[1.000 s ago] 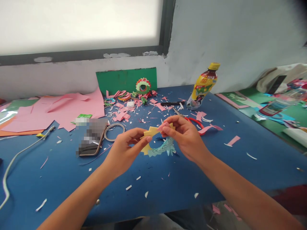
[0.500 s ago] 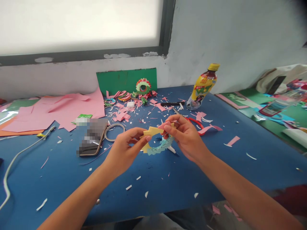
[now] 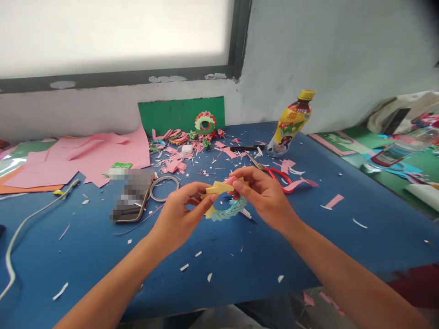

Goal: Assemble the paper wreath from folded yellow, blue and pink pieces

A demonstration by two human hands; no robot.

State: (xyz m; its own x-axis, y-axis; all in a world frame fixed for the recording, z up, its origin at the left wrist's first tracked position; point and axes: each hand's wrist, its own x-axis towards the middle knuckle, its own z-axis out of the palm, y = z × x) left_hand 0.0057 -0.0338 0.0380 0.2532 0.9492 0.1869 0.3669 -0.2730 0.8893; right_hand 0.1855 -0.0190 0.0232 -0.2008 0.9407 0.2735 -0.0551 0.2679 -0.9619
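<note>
- Pinching a part-built paper ring (image 3: 224, 206) between both hands, above the blue table (image 3: 308, 237) at centre of view; the left hand (image 3: 178, 217) is gripping the yellow segments at the ring's 9 o'clock side with thumb and forefinger pressed together on the paper.
- The right hand (image 3: 262, 194) is closing its fingertips on a small pink folded piece (image 3: 232, 180) at the ring's 12 o'clock edge; the piece is touching the yellow section.
- Judging progress: yellow and pale teal units are already making up most of the loop; the span under the right hand's fingers is hidden, so closure of the ring cannot be told; the pink piece appears not yet fully seated.
- Lying at 12 o'clock from the hands, near the wall: a finished red-and-green ring (image 3: 205, 122) propped against a green card (image 3: 171, 114); pink scraps are lying around it.
- Red-handled scissors (image 3: 274, 173) are lying just beyond the right hand at 1 o'clock; a yellow-capped bottle (image 3: 290, 124) is standing farther off in the same direction.
- At 10 o'clock: a tape roll (image 3: 163, 188) touching a phone (image 3: 132, 201); pink sheets (image 3: 85, 157) beyond.
- Paper clippings are littering the table under the hands; nothing is standing between the hands and the ring.
</note>
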